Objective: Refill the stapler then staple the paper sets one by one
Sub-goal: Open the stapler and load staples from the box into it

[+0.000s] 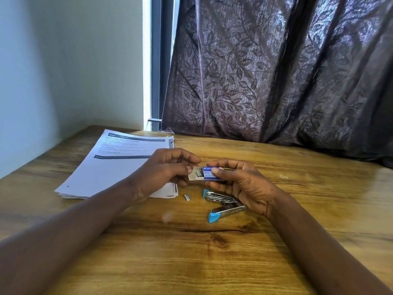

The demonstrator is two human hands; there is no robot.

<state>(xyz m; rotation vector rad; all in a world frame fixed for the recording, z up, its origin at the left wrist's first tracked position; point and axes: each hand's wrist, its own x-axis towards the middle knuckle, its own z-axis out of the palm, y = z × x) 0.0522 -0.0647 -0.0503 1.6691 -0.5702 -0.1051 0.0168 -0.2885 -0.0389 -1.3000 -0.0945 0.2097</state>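
My right hand [240,184] holds a small blue staple box [209,175] above the table. Its white inner tray [194,176] is slid out to the left, with staples showing inside. My left hand [168,169] pinches the end of that tray with thumb and fingers. Below the hands a metal stapler with blue ends [223,204] lies swung open on the wooden table [191,252]. A short strip of staples [187,197] lies loose just left of the stapler. A stack of printed paper sets [114,167] rests to the left, partly under my left hand.
A dark leaf-patterned curtain [276,71] hangs along the table's back edge on the right. A pale wall [63,60] stands at the left. A window frame strip [156,60] shows between them.
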